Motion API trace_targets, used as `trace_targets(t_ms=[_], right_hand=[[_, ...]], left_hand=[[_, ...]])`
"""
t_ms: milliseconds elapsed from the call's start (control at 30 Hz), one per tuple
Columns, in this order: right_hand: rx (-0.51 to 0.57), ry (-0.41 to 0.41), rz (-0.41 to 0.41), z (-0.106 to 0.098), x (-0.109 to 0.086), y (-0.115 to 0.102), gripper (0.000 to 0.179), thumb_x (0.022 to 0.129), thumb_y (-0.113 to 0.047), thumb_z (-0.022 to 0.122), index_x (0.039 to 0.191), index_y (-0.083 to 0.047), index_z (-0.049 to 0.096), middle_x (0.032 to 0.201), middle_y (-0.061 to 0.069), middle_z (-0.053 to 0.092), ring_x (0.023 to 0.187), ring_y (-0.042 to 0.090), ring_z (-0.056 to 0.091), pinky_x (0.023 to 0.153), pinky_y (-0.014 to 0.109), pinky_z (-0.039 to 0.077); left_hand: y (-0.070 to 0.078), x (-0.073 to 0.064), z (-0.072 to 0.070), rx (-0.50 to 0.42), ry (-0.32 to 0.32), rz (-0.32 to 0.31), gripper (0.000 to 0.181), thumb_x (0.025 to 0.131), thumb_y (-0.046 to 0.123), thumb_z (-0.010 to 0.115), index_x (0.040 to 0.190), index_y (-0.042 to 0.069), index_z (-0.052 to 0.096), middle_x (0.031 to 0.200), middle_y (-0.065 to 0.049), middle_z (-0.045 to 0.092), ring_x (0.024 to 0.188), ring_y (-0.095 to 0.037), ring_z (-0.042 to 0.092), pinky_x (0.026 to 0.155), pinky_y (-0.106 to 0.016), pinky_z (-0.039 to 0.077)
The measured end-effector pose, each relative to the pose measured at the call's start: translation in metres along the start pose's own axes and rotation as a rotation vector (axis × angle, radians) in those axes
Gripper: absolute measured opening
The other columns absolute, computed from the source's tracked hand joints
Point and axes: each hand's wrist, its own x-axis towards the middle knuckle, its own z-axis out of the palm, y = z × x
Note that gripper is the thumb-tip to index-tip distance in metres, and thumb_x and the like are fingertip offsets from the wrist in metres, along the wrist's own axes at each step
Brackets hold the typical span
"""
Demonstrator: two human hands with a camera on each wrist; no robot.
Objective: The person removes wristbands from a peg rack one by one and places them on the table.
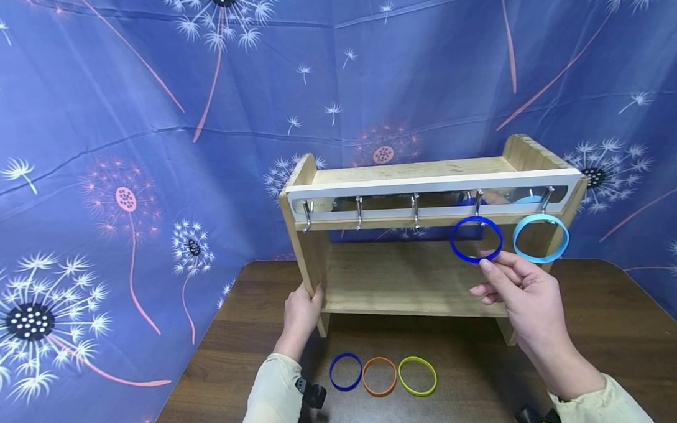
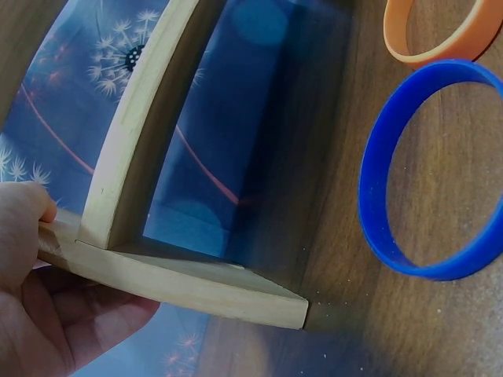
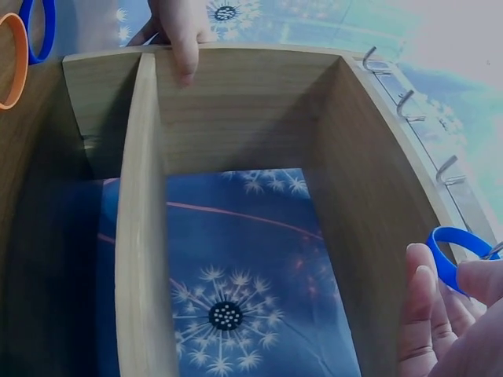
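Note:
My left hand (image 1: 301, 309) grips the left side panel of a small wooden shelf (image 1: 385, 272), thumb on the inner face and fingers outside. With thumb and fingers, my right hand (image 1: 528, 292) pinches the lower edge of a dark blue silicone wristband (image 1: 453, 242). The top of that band meets the fourth hook (image 1: 479, 200) from the left on the shelf's front rail. Beside it, a light blue wristband (image 1: 566, 238) hangs from the rightmost hook (image 1: 547, 198). The three hooks farther left carry nothing.
On the brown table (image 1: 226, 371) before the shelf lie another blue wristband (image 2: 377, 181), an orange wristband (image 1: 380, 394) and a yellow wristband (image 1: 417, 394), in a row. A blue dandelion-print cloth (image 1: 247, 165) hangs behind. The shelf's side panels rise above its upper board.

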Motion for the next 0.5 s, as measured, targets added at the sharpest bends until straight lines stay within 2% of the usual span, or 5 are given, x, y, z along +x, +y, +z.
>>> trace_targets(t_ms=[200,500], right_hand=[[0.075,-0.015,-0.039,0.0012,0.0014,-0.0011,0.017,0.092,0.001,0.063,0.108,0.004,0.066,0.084,0.004,0.074,0.059,0.015,0.069,0.052,0.023,0.052],[0.078,-0.009,-0.088,0.0011,0.0007,-0.0057,0.017,0.093,0.002,0.061,0.108,0.008,0.063,0.081,0.005,0.074,0.059,0.015,0.069,0.052,0.021,0.052]], left_hand=[[-0.0003,0.0003,0.0006,0.005,0.006,0.003,0.024,0.094,0.029,0.060,0.084,0.008,0.063,0.065,-0.012,0.064,0.061,-0.034,0.064,0.054,-0.047,0.048],[-0.0004,-0.0001,0.0005,-0.003,0.009,0.012,0.024,0.094,0.029,0.060,0.081,0.009,0.061,0.063,-0.011,0.063,0.058,-0.033,0.062,0.052,-0.046,0.047]])
